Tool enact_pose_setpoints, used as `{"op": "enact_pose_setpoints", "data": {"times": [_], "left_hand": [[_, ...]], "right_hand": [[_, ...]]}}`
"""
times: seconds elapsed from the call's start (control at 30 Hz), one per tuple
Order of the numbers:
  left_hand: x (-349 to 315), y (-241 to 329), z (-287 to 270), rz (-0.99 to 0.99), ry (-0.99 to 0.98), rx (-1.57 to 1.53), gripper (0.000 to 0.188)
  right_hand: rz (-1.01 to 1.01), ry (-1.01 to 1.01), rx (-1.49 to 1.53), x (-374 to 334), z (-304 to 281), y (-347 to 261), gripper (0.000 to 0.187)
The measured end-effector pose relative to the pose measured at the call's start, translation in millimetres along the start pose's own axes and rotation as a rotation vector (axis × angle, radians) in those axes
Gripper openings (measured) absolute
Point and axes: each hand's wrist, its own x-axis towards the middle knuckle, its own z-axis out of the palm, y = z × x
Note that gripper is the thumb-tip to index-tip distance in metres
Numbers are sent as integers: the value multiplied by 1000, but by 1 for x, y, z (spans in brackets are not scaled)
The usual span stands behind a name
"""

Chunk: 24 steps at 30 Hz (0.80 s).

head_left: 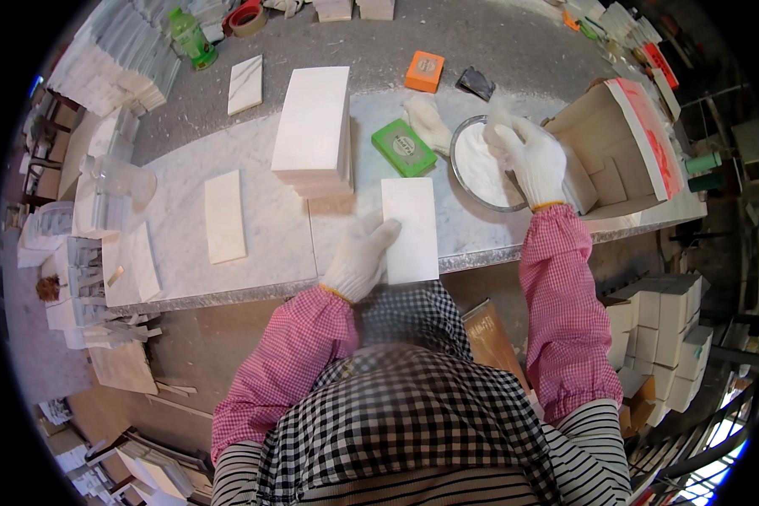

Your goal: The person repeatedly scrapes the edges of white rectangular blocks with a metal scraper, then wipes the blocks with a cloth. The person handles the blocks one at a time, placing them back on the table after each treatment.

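My left hand, in a white knit glove, grips a white rectangular tile by its left edge, thumb on its face, at the bench's front edge. My right hand, gloved likewise, is over a round bowl of white powder. Motion blurs its fingers, so whether they hold anything is unclear. Left of the bowl lie a green box and a crumpled white cloth or glove. A tall stack of white tiles stands behind the held tile.
An open cardboard box stands right of the bowl. Single tiles lie on the marble bench top. Farther back are an orange box, a black block and a green bottle. White boxes are stacked at lower right.
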Motion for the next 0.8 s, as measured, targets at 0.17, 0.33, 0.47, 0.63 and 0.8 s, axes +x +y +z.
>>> {"op": "enact_pose_setpoints", "data": {"times": [0.17,0.33,0.47,0.63,0.8], "left_hand": [[-3,2,2,15,-14,-36,42],[-4,3,4,3,-20,-44,41],[-5,3,7,40,-20,-78,41],[4,18,27,72,17,99,39],[37,71,80,331,88,703,33]], "right_hand": [[34,-100,-85,1,-7,-22,44],[-58,29,-137,-15,-15,13,42],[-9,-45,-396,-54,-35,17,36],[-10,54,-302,-91,-36,31,37],[39,44,-168,-95,-26,28,37]]}}
